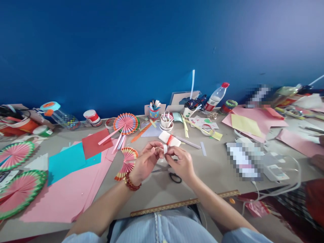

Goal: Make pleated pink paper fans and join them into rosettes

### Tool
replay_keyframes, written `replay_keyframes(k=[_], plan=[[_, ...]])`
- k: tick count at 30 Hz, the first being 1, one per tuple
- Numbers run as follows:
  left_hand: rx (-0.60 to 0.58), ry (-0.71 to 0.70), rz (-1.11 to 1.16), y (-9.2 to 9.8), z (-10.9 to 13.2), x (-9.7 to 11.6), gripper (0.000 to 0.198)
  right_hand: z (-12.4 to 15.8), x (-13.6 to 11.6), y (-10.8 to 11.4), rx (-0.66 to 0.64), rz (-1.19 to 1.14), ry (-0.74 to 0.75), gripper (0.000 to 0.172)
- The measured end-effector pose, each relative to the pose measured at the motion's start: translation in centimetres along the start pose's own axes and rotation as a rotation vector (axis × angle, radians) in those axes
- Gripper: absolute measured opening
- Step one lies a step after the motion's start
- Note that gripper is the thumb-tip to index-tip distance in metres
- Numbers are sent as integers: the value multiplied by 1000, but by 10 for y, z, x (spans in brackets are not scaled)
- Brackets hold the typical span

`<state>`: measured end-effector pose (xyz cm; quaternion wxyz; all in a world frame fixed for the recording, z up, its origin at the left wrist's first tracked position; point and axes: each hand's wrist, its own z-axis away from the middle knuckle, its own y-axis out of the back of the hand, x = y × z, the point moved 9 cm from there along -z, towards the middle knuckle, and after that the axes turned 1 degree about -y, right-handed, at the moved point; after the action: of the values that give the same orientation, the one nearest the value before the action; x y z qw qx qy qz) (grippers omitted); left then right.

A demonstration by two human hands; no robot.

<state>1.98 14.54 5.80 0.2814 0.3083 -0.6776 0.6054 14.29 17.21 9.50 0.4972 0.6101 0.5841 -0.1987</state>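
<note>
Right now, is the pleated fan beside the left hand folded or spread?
Spread: the pleated fan shows its folds radiating in a wide arc beside the left hand.

- White strip [165, 149]: partly covered by left hand [147, 161] and right hand [181, 164]; too small to tell if its ends meet.
- Black loop handle [180, 181]: partly behind right hand, rest of the tool unclear.
- Small pleated fan [127, 164]: one side runs behind left hand.
- Green-edged fans [27, 189]: both cut by left edge.
- Pixelated device [244, 160] on table [202, 172]: screen unreadable (same for the pixelated item [259, 96] by the wall [126, 50]).
- Co-worker's hand [317, 161]: cropped at right edge.
</note>
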Motion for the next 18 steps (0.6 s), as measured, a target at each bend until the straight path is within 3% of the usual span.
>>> replay_keyframes(k=[2,5,7,9,12,15,18], plan=[[0,-88,-186,3,3,13,22,0,18,-5,-28,-97,-136,6],[-39,-310,-650,-5,10,45,20,2,43,-19,-126,-332,-349,6],[-126,-450,-954,-20,14,59,27,3,49,-25,-178,-456,-421,10],[-252,-514,-1169,-34,14,58,33,3,48,-27,-199,-535,-441,11],[-311,-422,-1217,-37,8,42,26,4,42,-30,-203,-601,-427,14],[-88,-277,-1110,-18,2,31,26,4,38,-27,-138,-503,-347,13],[46,-155,-1014,-5,3,18,29,3,26,-15,-24,-215,-121,7]])
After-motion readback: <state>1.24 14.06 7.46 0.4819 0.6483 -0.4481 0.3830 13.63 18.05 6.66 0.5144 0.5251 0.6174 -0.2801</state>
